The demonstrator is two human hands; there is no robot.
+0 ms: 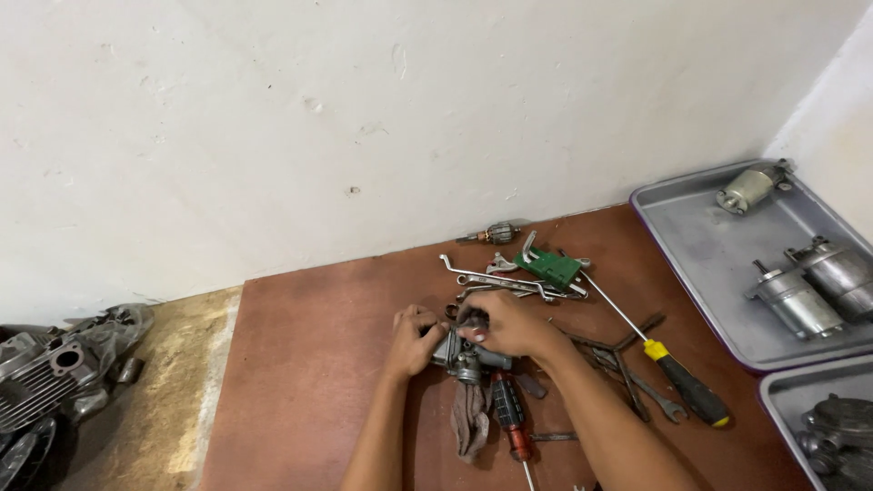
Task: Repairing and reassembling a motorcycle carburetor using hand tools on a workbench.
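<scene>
Grey metal part: a small carburettor-like casting (466,355) sits at lower centre of the frame on the brown board (309,364).
Left hand: (415,340) clamped on its left end.
Right hand: (506,325) closed over its top, fingertips pressing down.
Nearby: rag (470,420) beneath; red-handled screwdriver (509,416) just below; spanners (509,284) above.
Handling: likely best braced firmly against the board, both grips steady.

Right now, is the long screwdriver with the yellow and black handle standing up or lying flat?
Lying flat. The screwdriver rests lengthwise on the brown board, shaft toward the green tool, handle toward the tray.
</scene>
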